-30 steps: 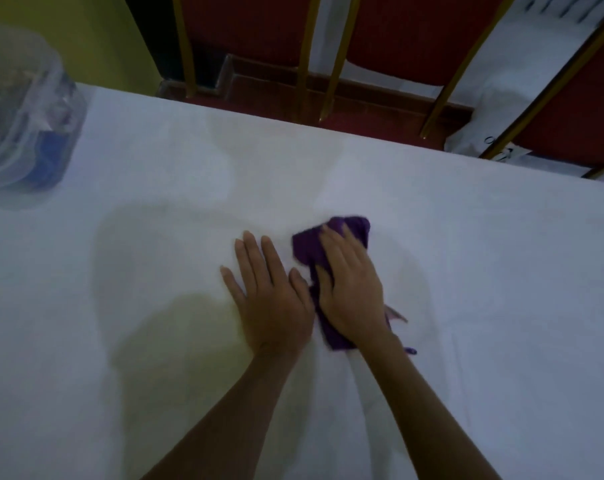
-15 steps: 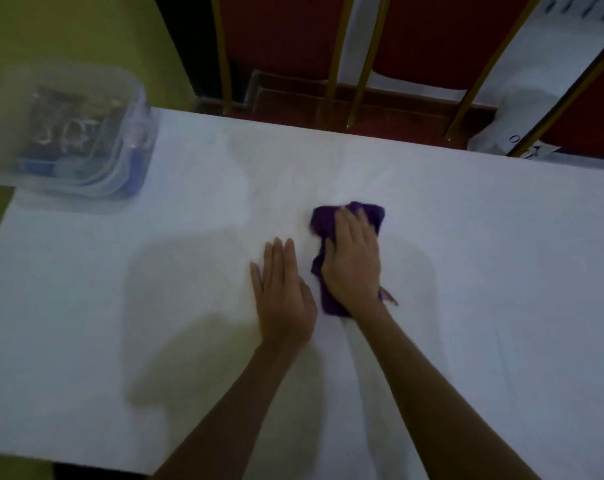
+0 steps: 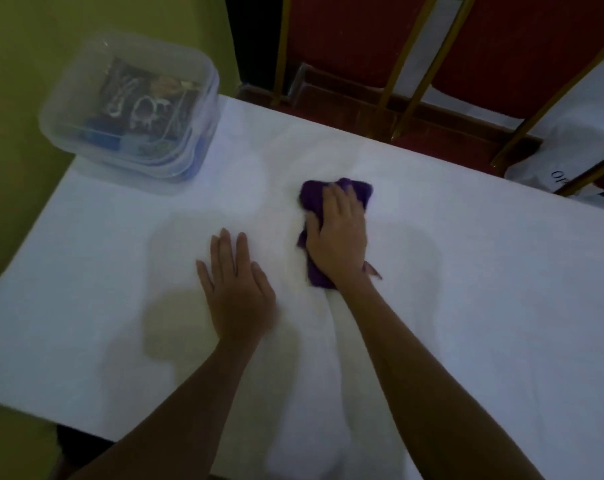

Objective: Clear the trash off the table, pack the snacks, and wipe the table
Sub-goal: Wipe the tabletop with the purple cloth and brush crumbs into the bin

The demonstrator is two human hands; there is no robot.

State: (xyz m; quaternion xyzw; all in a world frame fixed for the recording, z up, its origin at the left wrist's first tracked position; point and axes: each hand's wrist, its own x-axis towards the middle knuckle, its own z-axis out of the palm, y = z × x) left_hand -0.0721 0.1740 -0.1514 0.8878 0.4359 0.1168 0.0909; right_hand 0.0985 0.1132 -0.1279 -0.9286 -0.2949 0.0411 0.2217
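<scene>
- Step in hand, by the look: wiping white table (image 3: pixel 501 306) w/ purple cloth (image 3: pixel 356 190).
- R hand (image 3: pixel 340 237): palm-down on the cloth, fingers laid mostly straight over it, pressing rather than clutching; thumb against cloth's L edge.
- Cloth position: bunched under R palm, poking out past fingertips and behind wrist; just R of L hand, not touching it.
- L hand (image 3: pixel 238 292): flat on bare tabletop, fingers straight & relaxed, holding nothing; prob. bracing.
- Clear lidded tub (image 3: pixel 196 147) w/ snack packets (image 3: pixel 137 105) inside: well beyond L hand, at far-L corner. Looks packed & shut, no trash seen on top, so wipe likely the last bit.
- Press evenly thru whole palm, not just fingertips, to stop cloth rolling up.
- Spread cloth flatter for more contact; bunched like this, covers only a narrow strip.
- Work in overlapping straight passes, far edge toward body, then shift sideways; cover big stretch R of R hand too.
- Lift or shift L hand to reach patch beneath it.
- Go round tub w/o nudging it; sits close to table corner.
- Can't tell if surface damp or dirty: dim light, only shadows showing.
- Red chairs (image 3: pixel 501 46) beyond far edge, past both hands; no obstacle to wiping.
</scene>
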